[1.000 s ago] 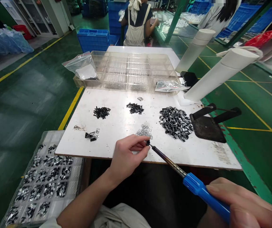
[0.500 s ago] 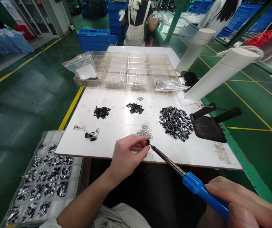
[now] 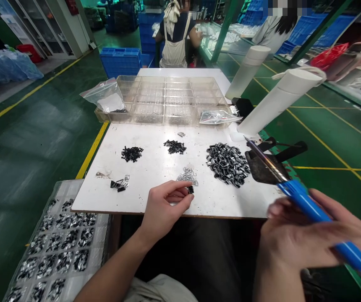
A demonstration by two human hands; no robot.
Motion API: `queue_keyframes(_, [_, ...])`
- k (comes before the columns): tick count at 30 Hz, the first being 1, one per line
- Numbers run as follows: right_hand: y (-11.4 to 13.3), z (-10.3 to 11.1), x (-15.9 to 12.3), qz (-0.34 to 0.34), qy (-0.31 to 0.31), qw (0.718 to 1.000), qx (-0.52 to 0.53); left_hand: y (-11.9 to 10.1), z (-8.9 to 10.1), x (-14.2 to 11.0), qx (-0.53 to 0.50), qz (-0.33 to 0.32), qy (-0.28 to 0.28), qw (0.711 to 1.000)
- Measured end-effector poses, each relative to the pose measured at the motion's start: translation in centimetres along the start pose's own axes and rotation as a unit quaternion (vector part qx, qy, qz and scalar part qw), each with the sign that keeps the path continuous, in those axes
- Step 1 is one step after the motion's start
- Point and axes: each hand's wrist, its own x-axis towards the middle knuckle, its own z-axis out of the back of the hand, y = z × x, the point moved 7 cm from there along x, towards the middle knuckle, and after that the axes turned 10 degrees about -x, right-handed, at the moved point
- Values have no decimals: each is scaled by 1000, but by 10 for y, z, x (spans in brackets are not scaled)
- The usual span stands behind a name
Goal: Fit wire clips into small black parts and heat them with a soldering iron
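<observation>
My left hand (image 3: 167, 205) pinches a small black component (image 3: 190, 190) at the near edge of the white work board (image 3: 155, 167), just right of a tangle of silver wire clips (image 3: 187, 177). My right hand (image 3: 296, 239), blurred by motion, grips a blue-handled soldering iron (image 3: 306, 205) off the board's right side. Its metal shaft points up and left, with the tip over a dark metal plate (image 3: 260, 167). Loose black parts lie on the board in a large heap (image 3: 227, 164) and two small piles (image 3: 132, 154).
A clear compartment tray (image 3: 164, 100) and plastic bags stand at the board's far edge. White tubes (image 3: 278, 96) slant at the right. A plastic tray of packed parts (image 3: 62, 247) sits low at my left. A co-worker (image 3: 176, 37) stands beyond, near blue crates (image 3: 120, 63).
My right hand has swung the soldering iron away from the black component, up and to the right. The left hand stays nearly still, still pinching the component.
</observation>
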Motion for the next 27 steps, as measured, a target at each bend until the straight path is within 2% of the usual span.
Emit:
queue_keyframes(4, [-13,-24,2,-7,21,999,44,1,0,-1,16,8,7,1000])
queue_keyframes(8, [-21,-20,-4,-24,48,996,67,-4,-7,-2,62,-5,14,998])
queue_keyframes(10, [-21,-16,-5,-26,43,996,73,-12,-22,2,95,-24,37,994])
queue_keyframes(14, [-23,-16,-6,-61,55,994,69,-28,-72,22,173,-89,101,976])
queue_keyframes(16, [-23,-16,-6,-60,59,995,61,-35,-94,38,209,-122,100,965])
queue_keyframes(18, [-21,-15,-5,-36,66,995,66,-38,-108,52,226,-139,83,961])
queue_keyframes(22, [-20,-14,-5,1,84,993,79,-35,-115,58,242,-143,75,957])
queue_keyframes(27, [-21,-14,-6,-27,91,994,61,-22,-111,45,323,-163,120,924])
